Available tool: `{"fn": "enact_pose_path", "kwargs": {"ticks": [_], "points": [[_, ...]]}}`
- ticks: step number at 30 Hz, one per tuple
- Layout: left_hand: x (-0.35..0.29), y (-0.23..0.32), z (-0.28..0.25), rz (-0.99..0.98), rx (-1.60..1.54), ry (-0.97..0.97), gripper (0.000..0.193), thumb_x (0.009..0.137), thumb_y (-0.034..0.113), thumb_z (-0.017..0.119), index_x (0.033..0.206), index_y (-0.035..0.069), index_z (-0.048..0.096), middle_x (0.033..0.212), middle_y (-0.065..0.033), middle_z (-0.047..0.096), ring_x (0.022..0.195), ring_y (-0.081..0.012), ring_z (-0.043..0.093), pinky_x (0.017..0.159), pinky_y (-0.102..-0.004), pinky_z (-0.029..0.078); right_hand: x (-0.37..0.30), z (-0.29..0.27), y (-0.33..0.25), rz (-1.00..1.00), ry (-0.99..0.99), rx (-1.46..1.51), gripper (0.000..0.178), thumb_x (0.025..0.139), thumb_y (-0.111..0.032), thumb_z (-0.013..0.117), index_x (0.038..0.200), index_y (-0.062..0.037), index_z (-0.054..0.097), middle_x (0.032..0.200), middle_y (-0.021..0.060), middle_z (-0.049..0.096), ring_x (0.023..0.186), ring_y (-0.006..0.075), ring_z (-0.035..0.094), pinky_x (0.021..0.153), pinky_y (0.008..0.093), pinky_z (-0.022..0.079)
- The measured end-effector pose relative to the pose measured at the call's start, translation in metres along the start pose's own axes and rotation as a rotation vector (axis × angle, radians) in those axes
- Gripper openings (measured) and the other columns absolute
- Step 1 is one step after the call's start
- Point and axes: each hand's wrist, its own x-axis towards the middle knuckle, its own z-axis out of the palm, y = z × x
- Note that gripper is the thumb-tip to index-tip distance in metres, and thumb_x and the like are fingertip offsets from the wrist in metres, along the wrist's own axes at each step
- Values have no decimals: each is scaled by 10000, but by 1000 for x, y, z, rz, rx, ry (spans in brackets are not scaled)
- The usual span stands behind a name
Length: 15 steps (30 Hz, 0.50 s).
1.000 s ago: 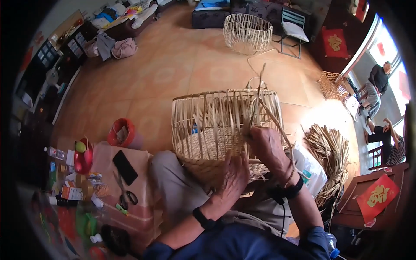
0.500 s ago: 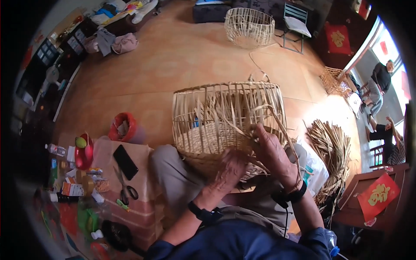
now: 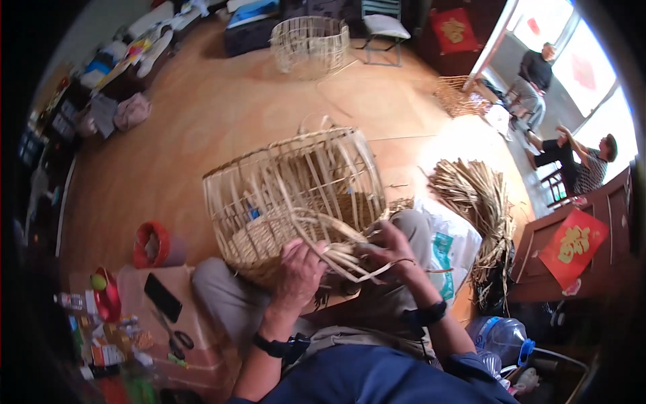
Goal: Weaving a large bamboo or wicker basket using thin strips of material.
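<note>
A half-woven straw basket leans on its side against my knees, its densely woven part toward me and its open ribs facing away. My left hand is closed on the basket's near edge, fingers curled over the straw there. Pale straw strands bend in a loop between my two hands. With bent fingers, my right hand pinches these strands at the basket's right side. The exact grip of both sets of fingertips is partly hidden by the straw.
A straw bundle and a white plastic bag lie to the right. At left, a cloth-covered surface holds a phone and scissors, near a red bin. Another open basket frame stands far off. Two people sit at far right.
My view has swung right, so the room has shifted left in the picture. My right hand has come down and outward, drawing the strands into a loop; the basket is more tilted.
</note>
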Motion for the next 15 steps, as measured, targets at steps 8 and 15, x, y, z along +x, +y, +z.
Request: {"fn": "enact_pose_path", "kwargs": {"ticks": [8,15], "points": [[8,4,11,-76,-1,25,107,998,162,632,1064,80,645,922,-117,709,946,-337,680,959,-449,461,10,35,18,-304,263,-618,398,942,-333,757,1086,-52,515,822,271,680,836,497,679,701,549,532],[4,-6,26,-43,-27,26,82,986,118,550,990,71,616,913,-151,658,917,-382,632,879,-526,425,13,33,27,-244,244,-692,348,957,-311,724,1146,-101,520,828,235,682,805,472,680,677,544,528]]}}
